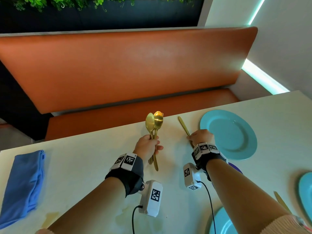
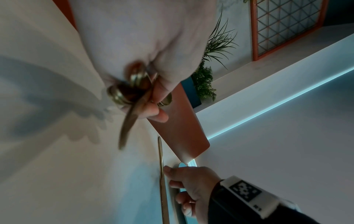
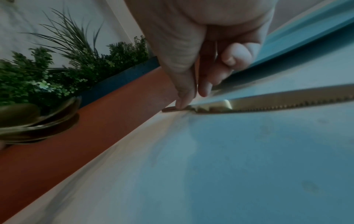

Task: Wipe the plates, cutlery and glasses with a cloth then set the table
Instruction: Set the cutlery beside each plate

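My left hand (image 1: pixel 148 146) grips a bundle of gold spoons and other cutlery (image 1: pixel 154 125) by the handles, bowls up, just above the cream table (image 1: pixel 84 157). The bundle (image 2: pixel 132 91) fills the middle of the left wrist view. A gold serrated knife (image 1: pixel 184 127) lies flat on the table just left of a teal plate (image 1: pixel 228 134). My right hand (image 1: pixel 200 137) hovers low over the knife. One fingertip (image 3: pixel 182 104) rests on the knife (image 3: pixel 268 101), and the other fingers stay loosely curled beside it. A folded blue cloth (image 1: pixel 25 183) lies at the far left.
An orange bench (image 1: pixel 118 68) runs along the table's far edge. Two more teal plates sit at the right edge (image 1: pixel 305 191) and bottom right (image 1: pixel 221 222), with another gold utensil (image 1: pixel 281 202) between them. A purple object (image 1: pixel 234 166) peeks out beside my right wrist.
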`<state>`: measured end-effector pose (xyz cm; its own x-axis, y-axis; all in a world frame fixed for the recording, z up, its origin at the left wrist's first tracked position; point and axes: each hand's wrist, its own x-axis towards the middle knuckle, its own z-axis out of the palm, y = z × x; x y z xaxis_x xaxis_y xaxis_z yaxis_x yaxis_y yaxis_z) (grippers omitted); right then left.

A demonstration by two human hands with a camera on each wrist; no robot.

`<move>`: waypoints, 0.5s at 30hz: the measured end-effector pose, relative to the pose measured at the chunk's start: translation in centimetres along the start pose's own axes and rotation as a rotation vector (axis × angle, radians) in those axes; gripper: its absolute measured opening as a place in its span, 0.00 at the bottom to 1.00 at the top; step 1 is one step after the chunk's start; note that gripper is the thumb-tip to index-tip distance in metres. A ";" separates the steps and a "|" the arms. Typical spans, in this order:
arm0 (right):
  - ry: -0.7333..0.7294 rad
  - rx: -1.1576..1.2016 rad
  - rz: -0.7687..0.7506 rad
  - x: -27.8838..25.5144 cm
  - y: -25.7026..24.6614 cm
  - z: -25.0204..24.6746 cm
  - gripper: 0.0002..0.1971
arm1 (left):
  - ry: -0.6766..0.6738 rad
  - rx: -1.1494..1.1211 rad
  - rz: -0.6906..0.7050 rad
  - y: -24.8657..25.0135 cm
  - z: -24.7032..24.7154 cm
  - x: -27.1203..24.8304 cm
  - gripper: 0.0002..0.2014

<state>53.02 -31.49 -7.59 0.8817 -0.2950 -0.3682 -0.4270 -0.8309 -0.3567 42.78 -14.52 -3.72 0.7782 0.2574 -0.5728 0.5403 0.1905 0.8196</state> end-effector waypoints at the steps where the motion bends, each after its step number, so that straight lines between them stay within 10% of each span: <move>1: -0.002 0.006 -0.031 -0.4 -0.1 -0.3 0.15 | 0.005 -0.005 0.006 0.0 0.1 0.0 0.08; 10: -0.192 0.206 -0.421 -7.9 -0.8 -3.3 0.12 | 0.018 0.084 0.017 0.3 1.9 -2.1 0.10; 15: -0.316 0.274 -0.376 -11.0 0.9 -4.4 0.09 | -0.061 0.122 0.045 -0.2 4.5 -5.5 0.11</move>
<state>43.84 -31.11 -0.06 0.8982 0.1889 -0.3969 -0.1685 -0.6860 -0.7078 39.87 -20.21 -0.67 0.8187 0.2045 -0.5366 0.5361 0.0628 0.8418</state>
